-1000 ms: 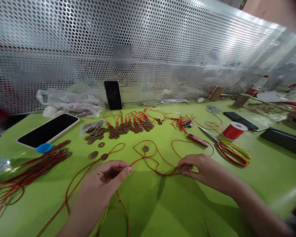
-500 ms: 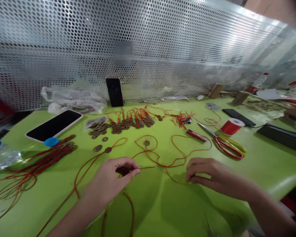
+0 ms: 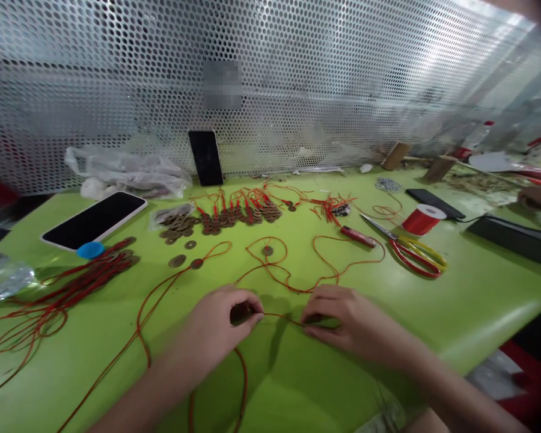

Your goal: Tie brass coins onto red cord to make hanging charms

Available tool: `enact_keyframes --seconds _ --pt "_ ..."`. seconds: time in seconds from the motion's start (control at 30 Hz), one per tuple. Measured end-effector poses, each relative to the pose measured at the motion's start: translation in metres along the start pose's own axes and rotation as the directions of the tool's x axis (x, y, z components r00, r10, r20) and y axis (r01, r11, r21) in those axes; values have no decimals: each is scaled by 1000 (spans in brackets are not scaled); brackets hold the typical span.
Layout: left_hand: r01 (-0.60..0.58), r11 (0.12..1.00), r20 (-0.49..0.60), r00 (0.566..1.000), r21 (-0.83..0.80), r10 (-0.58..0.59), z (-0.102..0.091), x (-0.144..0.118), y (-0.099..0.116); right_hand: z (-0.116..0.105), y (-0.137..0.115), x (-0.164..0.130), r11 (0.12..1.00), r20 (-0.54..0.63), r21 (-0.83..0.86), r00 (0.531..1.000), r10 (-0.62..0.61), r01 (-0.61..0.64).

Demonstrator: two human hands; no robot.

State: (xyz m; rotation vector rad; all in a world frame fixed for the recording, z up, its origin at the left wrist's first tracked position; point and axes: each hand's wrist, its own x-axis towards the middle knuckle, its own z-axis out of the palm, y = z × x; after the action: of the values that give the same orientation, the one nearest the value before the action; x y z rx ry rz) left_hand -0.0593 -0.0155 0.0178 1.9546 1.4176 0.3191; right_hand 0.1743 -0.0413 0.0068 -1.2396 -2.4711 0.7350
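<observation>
Red cord [image 3: 279, 316] between coins [image 3: 216, 224], scissors [image 3: 415, 252]

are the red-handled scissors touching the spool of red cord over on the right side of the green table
Apart. The head view shows a strip of bare green table between the red-and-yellow-handled scissors and the spool of red cord, which stands behind them.

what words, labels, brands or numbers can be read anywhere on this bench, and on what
None can be read.
Label on the perforated metal screen: a blurred patch, unreadable.
Two phones, one flat and one leaning: screens dark, no text.
Red cord spool, scissors: no print visible.
Coins: too small to show any marks.
The left hand and right hand pinch plain red cord.
</observation>
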Motion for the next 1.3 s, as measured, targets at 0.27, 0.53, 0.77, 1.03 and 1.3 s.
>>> enact_keyframes --seconds 0.27,0.53,0.77,1.03,1.3 --pt "-93 994 -11 996 66 94 1 1 2 -3 3 2 1000 5 16 1000 -16 16" --pt "-106 992 -17 994 66 107 4 3 -6 -1 3 4 1000 2 11 1000 -11 11" --pt "-154 981 15 988 116 154 1 0 -1 0 2 6 1000 -8 -19 1000 -5 5" --pt "-219 961 -15 974 171 225 0 -3 -3 0 1 7 999 -8 -44 1000 -3 3" --pt "-447 816 -51 866 366 497 19 -8 6 -3 -2 10 992 35 -121 999 40 -35"
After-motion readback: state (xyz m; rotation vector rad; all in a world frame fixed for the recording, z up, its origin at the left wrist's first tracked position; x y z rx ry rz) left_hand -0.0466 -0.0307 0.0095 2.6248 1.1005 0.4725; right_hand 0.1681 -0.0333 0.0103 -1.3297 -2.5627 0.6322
